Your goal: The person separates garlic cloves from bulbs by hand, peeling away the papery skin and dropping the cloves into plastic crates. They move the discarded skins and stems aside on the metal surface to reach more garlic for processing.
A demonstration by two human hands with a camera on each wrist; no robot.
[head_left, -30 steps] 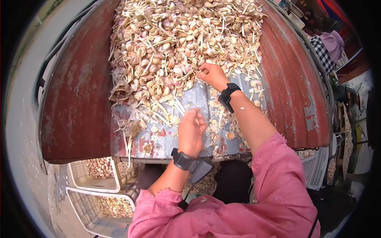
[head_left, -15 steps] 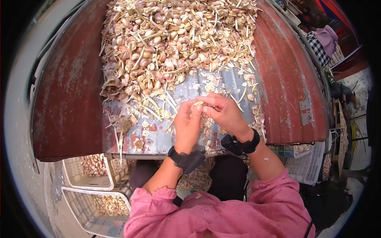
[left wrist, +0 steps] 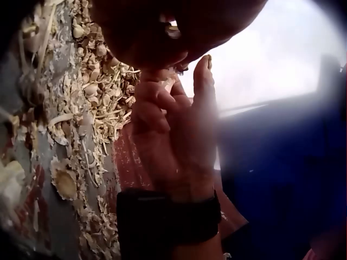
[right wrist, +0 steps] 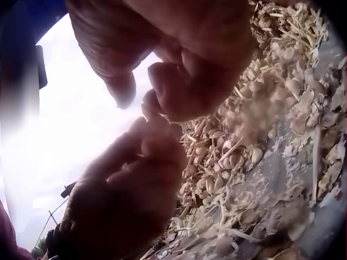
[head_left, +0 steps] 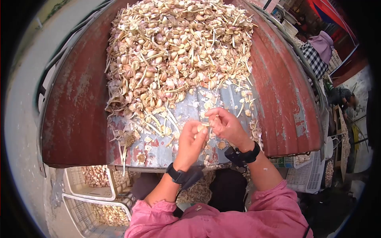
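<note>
Over the front of the metal sheet, my left hand (head_left: 190,142) pinches a pale garlic clove (head_left: 203,127) between thumb and fingers. My right hand (head_left: 231,129) meets it from the other side, fingers bent and fingertips right at the clove. In the right wrist view, the right thumb (right wrist: 123,93) stands apart from its bent fingers, and the left hand (right wrist: 130,189) reaches up from below. The left wrist view has both hands close together in shadow; I cannot tell whether the right fingers pinch anything. Beyond them lies a large heap of garlic cloves (head_left: 178,55) with dry stalks and skins.
Loose skins and root discs (head_left: 141,158) litter the grey sheet (head_left: 190,107). Rusty red side panels (head_left: 77,91) slope up on both sides. Plastic crates (head_left: 91,188) with garlic stand below left, more crates (head_left: 307,174) below right. A person in a checked garment (head_left: 315,53) is at right.
My right hand has drawn back from the heap's front edge to meet the left hand. Both hands now work together at the clove, and the right fingers have shifted slightly since half a second ago.
</note>
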